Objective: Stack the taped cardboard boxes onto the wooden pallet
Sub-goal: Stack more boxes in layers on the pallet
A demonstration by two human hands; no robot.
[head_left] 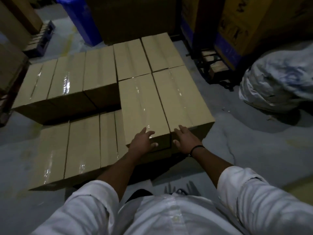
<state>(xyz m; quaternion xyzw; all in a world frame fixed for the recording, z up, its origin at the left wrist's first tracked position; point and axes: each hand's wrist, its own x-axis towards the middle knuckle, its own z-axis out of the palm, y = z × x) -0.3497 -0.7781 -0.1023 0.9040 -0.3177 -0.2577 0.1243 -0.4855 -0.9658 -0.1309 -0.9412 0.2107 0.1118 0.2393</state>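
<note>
Several taped cardboard boxes stand packed together in front of me, in two layers. The upper layer runs along the back and down the right side; a lower row of boxes (81,146) shows at the near left. My left hand (142,143) lies on the near end of the top front box (144,106), fingers spread over its edge. My right hand (185,139) rests with straight fingers on the near end of the neighbouring top box (181,97). The pallet beneath is hidden by the boxes.
A blue bin (81,17) and a tall dark carton (132,17) stand behind the stack. At the right lie a large grey plastic-wrapped bundle (279,77) and a dark pallet (215,68) bearing yellow cartons. Grey concrete floor (245,141) surrounds the stack.
</note>
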